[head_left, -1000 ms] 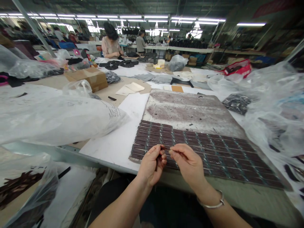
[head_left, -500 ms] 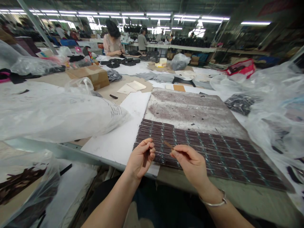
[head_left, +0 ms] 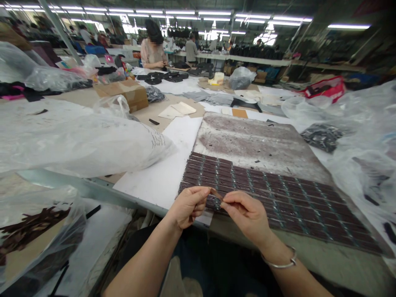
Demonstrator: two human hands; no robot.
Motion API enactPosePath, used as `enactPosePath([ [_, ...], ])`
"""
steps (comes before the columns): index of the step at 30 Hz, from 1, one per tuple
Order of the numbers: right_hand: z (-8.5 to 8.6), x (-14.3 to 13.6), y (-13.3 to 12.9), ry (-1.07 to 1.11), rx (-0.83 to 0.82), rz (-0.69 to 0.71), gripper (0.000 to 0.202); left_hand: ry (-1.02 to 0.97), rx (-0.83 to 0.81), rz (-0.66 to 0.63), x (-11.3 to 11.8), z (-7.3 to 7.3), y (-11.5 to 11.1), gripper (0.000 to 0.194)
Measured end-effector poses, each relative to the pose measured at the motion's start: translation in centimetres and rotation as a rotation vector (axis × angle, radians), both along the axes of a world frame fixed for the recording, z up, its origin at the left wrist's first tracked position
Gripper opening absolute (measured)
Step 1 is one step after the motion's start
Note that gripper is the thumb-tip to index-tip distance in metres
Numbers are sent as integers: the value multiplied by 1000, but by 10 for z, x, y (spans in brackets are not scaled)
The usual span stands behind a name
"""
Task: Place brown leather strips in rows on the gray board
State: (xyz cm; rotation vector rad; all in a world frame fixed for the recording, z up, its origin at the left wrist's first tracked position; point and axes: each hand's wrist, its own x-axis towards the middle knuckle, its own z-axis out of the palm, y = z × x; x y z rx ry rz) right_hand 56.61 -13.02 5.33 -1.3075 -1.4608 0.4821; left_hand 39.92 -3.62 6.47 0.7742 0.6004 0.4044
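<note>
Between my hands a short brown strip [head_left: 216, 194] is stretched above the near edge of the board. My left hand [head_left: 191, 206] pinches its left end, with the other fingers curled in. The right end is between the thumb and fingertips of my right hand [head_left: 247, 214]; a silver bangle circles that wrist. Under and beyond the hands, rows of dark brown strips [head_left: 278, 198] lie side by side on the worn board [head_left: 241, 136], crossed by shiny greenish bands. Whether the curled left fingers hold more strips is hidden.
A large clear plastic bag [head_left: 123, 144] covers the left of the table. At lower left, an open bag holds loose brown strips [head_left: 34, 225]. Plastic bags [head_left: 365, 136] crowd the right side. Farther back are a cardboard box [head_left: 126, 94] and a person [head_left: 154, 51] at work.
My left hand has come up to the strip and now grips its left end, which was free before. My right hand keeps its hold. The view has shifted slightly.
</note>
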Motion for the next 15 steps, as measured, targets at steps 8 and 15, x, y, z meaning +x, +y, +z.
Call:
enactPosePath([
  [8, -2, -10, 1, 524, -182, -14, 8, 106, 185, 96, -3, 3, -1, 42],
  [15, -3, -13, 6, 986, -353, -65, 15, 291, 447, 80, -2, 2, -1, 42],
])
